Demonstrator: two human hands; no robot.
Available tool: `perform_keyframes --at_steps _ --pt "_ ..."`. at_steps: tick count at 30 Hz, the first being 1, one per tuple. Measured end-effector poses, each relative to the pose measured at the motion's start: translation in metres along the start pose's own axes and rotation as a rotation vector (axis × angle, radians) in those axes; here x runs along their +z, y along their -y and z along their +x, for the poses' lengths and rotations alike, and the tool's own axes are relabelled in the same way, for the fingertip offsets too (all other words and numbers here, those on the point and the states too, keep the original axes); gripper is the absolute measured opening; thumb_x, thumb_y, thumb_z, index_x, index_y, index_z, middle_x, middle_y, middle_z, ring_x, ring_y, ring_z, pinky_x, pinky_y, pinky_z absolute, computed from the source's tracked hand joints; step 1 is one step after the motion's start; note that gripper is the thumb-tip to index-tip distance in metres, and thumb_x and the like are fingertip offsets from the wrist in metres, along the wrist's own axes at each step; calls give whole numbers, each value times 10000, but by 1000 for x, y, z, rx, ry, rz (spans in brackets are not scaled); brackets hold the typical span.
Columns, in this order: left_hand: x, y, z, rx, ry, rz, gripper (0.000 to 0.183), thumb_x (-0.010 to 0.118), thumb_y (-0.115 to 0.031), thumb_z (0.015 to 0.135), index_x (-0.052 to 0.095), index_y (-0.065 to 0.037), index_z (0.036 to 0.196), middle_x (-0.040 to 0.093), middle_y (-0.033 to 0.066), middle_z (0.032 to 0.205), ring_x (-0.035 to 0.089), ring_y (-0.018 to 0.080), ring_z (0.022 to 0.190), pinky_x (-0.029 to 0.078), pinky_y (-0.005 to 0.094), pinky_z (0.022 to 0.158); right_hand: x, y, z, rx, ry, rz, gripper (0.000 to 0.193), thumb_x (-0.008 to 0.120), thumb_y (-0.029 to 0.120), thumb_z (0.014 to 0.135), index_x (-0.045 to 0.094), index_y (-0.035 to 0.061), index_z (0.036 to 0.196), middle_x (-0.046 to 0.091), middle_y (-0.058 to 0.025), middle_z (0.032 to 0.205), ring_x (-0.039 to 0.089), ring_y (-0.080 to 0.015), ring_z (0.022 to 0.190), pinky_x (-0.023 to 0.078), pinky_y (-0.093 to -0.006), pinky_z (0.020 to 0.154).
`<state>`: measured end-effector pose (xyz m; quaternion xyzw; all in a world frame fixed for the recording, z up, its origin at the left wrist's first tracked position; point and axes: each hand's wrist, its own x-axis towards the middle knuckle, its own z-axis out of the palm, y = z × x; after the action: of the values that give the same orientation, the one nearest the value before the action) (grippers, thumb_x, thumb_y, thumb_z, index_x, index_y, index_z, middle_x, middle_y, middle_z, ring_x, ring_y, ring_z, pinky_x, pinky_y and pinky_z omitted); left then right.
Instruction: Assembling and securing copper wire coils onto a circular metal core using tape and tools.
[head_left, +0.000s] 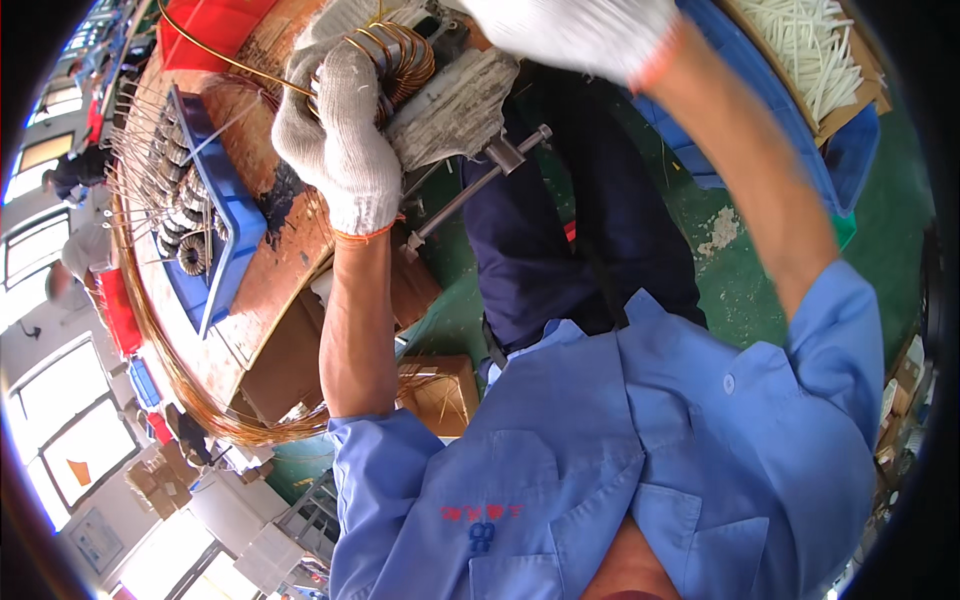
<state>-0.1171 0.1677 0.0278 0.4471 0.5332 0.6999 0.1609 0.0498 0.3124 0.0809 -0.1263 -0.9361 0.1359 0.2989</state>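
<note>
Copper-wound ring coil sits at the vise, many turns on, a long wire apparently left unwound; my left hand's fingers grip its side; my blurred right hand's I cannot tell.

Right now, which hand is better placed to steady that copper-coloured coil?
Probably the left hand: its gloved fingers are right up against the coil. The right hand is off to the side, blurred and partly cut off by the upper edge.
</note>
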Motion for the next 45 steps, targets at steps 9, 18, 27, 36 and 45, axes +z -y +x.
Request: perform_keyframes --at_steps 9,18,27,36,45 --pt "11 -11 5 45 79 135 337 668 -260 1038 756 54 1124 746 50 994 642 99 847 511 260 797 7 -37 -21 -197 -116 58 100 669 113 929 755 86 972 721 -130 930 714 -345 841 568 -426 715" --pt "10 -18 5 -27 43 138 322 691 -272 1024 770 34 1087 712 16 888 585 84 767 464 250 720 14 83 -79 -362 -226 -209 147 687 209 849 740 123 955 688 -27 870 672 -211 784 560 -340 678" --pt "0 -18 11 -92 156 59 331 730 -185 1007 734 68 1220 746 44 1032 646 95 928 538 262 856 17 54 -56 -492 -203 -75 110 722 193 816 697 99 867 693 -53 846 740 -243 770 592 -398 552" --pt "4 -12 2 -42 99 177 290 630 -200 1021 734 68 1060 711 46 952 615 99 838 481 247 741 87 -3 -143 408 -419 436 191 587 -16 855 742 85 901 710 -129 873 719 -328 809 591 -403 726" --pt "7 -16 10 19 168 175 181 674 -110 973 715 66 957 720 77 1042 624 135 932 499 292 862 49 -60 -36 477 -36 -497 366 705 95 886 624 32 1238 670 -185 1213 702 -387 1078 597 -492 887"
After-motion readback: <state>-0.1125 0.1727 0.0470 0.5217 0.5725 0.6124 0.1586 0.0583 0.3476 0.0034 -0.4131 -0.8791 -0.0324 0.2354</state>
